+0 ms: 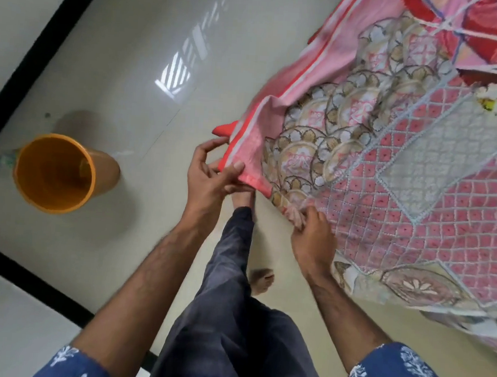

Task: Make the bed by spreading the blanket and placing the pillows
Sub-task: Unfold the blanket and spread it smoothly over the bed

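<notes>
Right of frame, the blanket [404, 175] lay mostly spread. The left hand [210, 174] pinched its corner; the right hand [311, 237] gripped the edge nearby. Pillows weren't visible, seemingly still to place.

One head-worn wide-angle cam only; scene is viewed from above, aimed fwd and steeply down, tilted. Hands [263, 207] are seen close, w/ bed [418, 176] at right and floor [132, 62] left.
</notes>
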